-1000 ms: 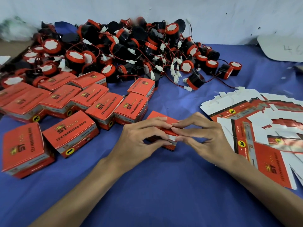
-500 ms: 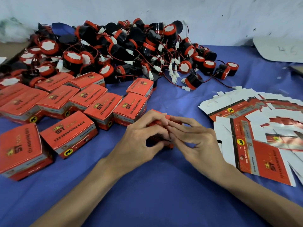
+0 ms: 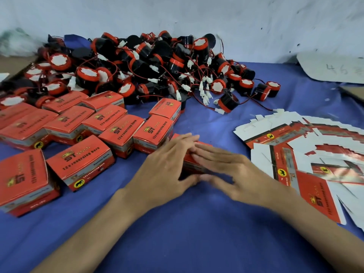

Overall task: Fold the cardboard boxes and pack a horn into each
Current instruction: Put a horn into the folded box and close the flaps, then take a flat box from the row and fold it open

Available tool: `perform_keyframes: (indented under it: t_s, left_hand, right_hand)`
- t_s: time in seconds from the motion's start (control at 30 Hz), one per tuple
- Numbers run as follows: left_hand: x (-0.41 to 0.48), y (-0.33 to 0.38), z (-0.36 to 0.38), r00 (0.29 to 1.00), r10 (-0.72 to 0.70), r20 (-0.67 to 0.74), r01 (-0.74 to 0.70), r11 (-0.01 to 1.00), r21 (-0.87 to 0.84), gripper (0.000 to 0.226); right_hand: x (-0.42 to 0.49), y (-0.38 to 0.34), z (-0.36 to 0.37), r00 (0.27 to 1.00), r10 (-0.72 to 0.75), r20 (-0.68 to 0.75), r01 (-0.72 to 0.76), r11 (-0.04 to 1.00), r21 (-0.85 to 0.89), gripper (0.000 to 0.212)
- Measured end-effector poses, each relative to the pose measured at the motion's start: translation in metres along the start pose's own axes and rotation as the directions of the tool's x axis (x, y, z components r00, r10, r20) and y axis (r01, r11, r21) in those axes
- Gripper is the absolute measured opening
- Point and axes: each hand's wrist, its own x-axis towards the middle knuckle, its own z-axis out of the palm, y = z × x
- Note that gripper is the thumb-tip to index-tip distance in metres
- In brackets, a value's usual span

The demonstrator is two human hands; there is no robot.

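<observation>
Near the middle of the worktop, which is covered in blue cloth, a small red box is kept between two bare hands. The left hand is laid over the box from the left, its fingers stretched nearly straight across the top, while its thumb is set against the near side. The right hand is laid over from the right in the same manner, its straight fingers overlapping those of the left and its thumb pointed in below. Neither hand is curled round the box; it is pressed under flat fingers, and most of it is hidden by them. Both hands are slightly blurred.

Along the left edge, rows of folded boxes are set close together, red on top with printed lettering; the nearest of them lies just beside the left hand. Against the far edge, black and red horns are heaped in a wide pile, with thin red wires and white connectors tangled among them. Toward the right edge, flat cartons are fanned out in an overlapping spread, white sides and red printed sides mixed. At the far right corner, a grey sheet with handwritten figures is seen, and a pale wall is seen behind the pile.
</observation>
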Motion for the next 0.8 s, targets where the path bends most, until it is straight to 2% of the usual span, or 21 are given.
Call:
perform_keyframes:
  t_s: [0.03, 0.07, 0.1, 0.13, 0.17, 0.2, 0.23, 0.27, 0.3, 0.33, 0.37, 0.43, 0.5, 0.53, 0.57, 0.6, 0.67, 0.73, 0.8]
  left_hand:
    - [0.002, 0.006, -0.002, 1.000, 0.012, -0.013, -0.010, 0.993, 0.118, 0.062]
    - [0.004, 0.010, -0.003, 0.999, 0.016, -0.034, -0.007, 0.970, 0.243, 0.063]
    - [0.005, 0.015, -0.003, 0.999, 0.003, -0.050, 0.014, 0.941, 0.339, 0.063]
    - [0.005, 0.019, -0.003, 0.998, -0.022, -0.061, 0.045, 0.917, 0.397, 0.061]
    - [0.003, 0.024, -0.004, 0.996, -0.054, -0.077, 0.082, 0.903, 0.422, 0.058]
    - [0.002, 0.027, -0.003, 0.992, -0.083, -0.099, 0.119, 0.889, 0.443, 0.053]
    - [0.000, 0.029, -0.002, 0.987, -0.116, -0.115, 0.157, 0.864, 0.477, 0.047]
    - [0.000, 0.029, -0.001, 0.981, -0.138, -0.135, 0.189, 0.829, 0.526, 0.044]
    - [0.000, 0.029, -0.001, 0.977, -0.145, -0.155, 0.209, 0.794, 0.570, 0.043]
    - [0.001, 0.029, -0.001, 0.977, -0.127, -0.169, 0.204, 0.781, 0.590, 0.044]
    - [0.001, 0.031, -0.002, 0.982, -0.076, -0.173, 0.163, 0.798, 0.580, 0.043]
    - [0.002, 0.038, 0.000, 0.982, 0.087, -0.165, 0.001, 0.883, 0.469, 0.034]
    - [0.001, 0.050, 0.004, 0.980, 0.104, -0.167, -0.077, 0.983, 0.165, 0.023]
    - [0.002, 0.057, 0.004, 0.988, 0.034, -0.148, -0.040, 0.998, -0.040, 0.023]
    - [0.005, 0.062, 0.004, 0.993, -0.083, -0.086, 0.058, 0.965, -0.256, 0.027]
    - [0.011, 0.067, 0.003, 0.978, -0.205, 0.039, 0.201, 0.875, -0.440, 0.033]
    - [0.027, 0.066, 0.002, 0.884, -0.322, 0.340, 0.468, 0.645, -0.604, 0.040]
    - [0.041, 0.060, 0.000, 0.773, -0.215, 0.598, 0.630, 0.373, -0.681, 0.031]
    - [0.040, 0.056, 0.001, 0.714, -0.115, 0.691, 0.700, 0.146, -0.699, 0.030]
  right_hand:
    - [0.000, 0.005, -0.009, 0.996, 0.061, -0.058, -0.060, 0.998, 0.011, 0.042]
    - [-0.001, 0.012, -0.019, 0.981, 0.127, -0.148, -0.136, 0.989, -0.054, 0.045]
    - [-0.002, 0.022, -0.030, 0.952, 0.207, -0.223, -0.250, 0.951, -0.181, 0.052]
    - [-0.004, 0.033, -0.042, 0.913, 0.348, -0.213, -0.402, 0.855, -0.327, 0.068]
    - [-0.006, 0.042, -0.052, 0.822, 0.560, -0.102, -0.541, 0.712, -0.448, 0.088]
    - [-0.010, 0.051, -0.061, 0.659, 0.752, 0.035, -0.613, 0.563, -0.554, 0.105]
    - [-0.015, 0.056, -0.066, 0.500, 0.855, 0.139, -0.624, 0.467, -0.627, 0.114]
    - [-0.021, 0.061, -0.069, 0.418, 0.887, 0.194, -0.624, 0.436, -0.649, 0.115]
    - [-0.026, 0.065, -0.070, 0.422, 0.885, 0.196, -0.639, 0.444, -0.628, 0.111]
    - [-0.028, 0.067, -0.070, 0.476, 0.865, 0.158, -0.671, 0.473, -0.572, 0.105]
    - [-0.028, 0.067, -0.068, 0.523, 0.845, 0.109, -0.704, 0.500, -0.505, 0.097]
    - [-0.026, 0.066, -0.066, 0.554, 0.832, 0.032, -0.747, 0.514, -0.422, 0.083]
    - [-0.023, 0.063, -0.067, 0.601, 0.796, -0.066, -0.749, 0.533, -0.393, 0.063]
    - [-0.021, 0.061, -0.070, 0.633, 0.764, -0.128, -0.748, 0.560, -0.356, 0.054]
    - [-0.018, 0.057, -0.071, 0.647, 0.740, -0.183, -0.755, 0.588, -0.291, 0.051]
    - [-0.014, 0.052, -0.071, 0.654, 0.721, -0.227, -0.756, 0.624, -0.198, 0.053]
    - [-0.001, 0.034, -0.065, 0.660, 0.701, -0.269, -0.719, 0.693, 0.044, 0.058]
    - [0.008, 0.017, -0.052, 0.671, 0.689, -0.272, -0.645, 0.724, 0.244, 0.062]
    - [0.012, 0.008, -0.039, 0.668, 0.694, -0.268, -0.590, 0.713, 0.378, 0.062]
